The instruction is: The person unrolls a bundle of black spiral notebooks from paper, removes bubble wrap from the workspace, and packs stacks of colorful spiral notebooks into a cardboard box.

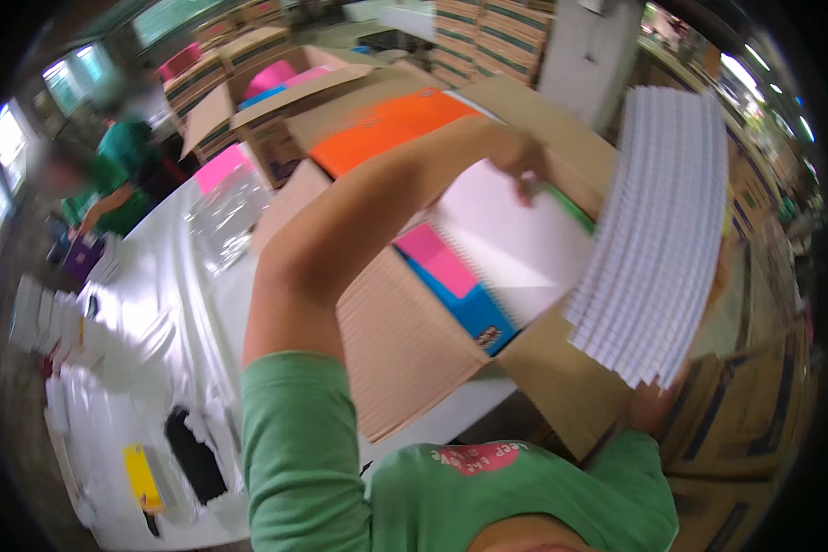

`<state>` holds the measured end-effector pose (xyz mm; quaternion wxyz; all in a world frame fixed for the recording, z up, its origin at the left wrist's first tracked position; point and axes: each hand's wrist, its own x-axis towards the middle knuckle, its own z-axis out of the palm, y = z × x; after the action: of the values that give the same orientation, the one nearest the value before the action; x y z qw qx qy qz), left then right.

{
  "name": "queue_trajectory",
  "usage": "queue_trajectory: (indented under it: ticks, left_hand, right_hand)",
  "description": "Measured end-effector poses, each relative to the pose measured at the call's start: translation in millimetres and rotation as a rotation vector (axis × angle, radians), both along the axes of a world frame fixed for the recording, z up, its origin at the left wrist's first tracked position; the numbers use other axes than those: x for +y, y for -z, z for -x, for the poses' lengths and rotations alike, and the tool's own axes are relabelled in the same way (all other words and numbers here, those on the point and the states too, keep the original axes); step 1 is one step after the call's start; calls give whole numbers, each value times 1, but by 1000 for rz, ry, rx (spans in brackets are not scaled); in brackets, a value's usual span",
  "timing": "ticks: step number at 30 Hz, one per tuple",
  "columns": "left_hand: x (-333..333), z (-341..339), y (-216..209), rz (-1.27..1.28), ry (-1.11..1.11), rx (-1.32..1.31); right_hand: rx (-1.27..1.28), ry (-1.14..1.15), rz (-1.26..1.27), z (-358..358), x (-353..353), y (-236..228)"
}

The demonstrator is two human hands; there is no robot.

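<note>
By a white table [161, 299] amid stacked cartons [501, 41], right fingers [722, 276] grip lined paper [658, 230]; whether left fingers [523, 189] grip, I can't tell.

Stacked cartons [492, 39] beside grey pillar [587, 69]

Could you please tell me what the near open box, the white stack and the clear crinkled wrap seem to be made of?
Near open box: matt brown cardboard, likely corrugated, from the fine parallel ridges.
White stack: probably dull paper, from its many layered edges.
Crinkled wrap: seemingly thin, glossy plastic film, being see-through with bright glints.
</note>
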<state>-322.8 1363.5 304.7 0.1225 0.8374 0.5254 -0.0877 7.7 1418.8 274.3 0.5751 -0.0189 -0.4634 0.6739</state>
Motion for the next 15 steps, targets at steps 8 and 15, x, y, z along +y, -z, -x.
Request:
queue_trajectory:
  ticks: [8, 15]
  left_hand:
    - [-98, -14, -92, 637, -184, -426]
    - [-271, 7, -63, 664, -372, -824]
  right_hand:
    - [-35, -117, -50, 25, -37, -7]
    - [-87, -330, -30, 79, -180, 5]
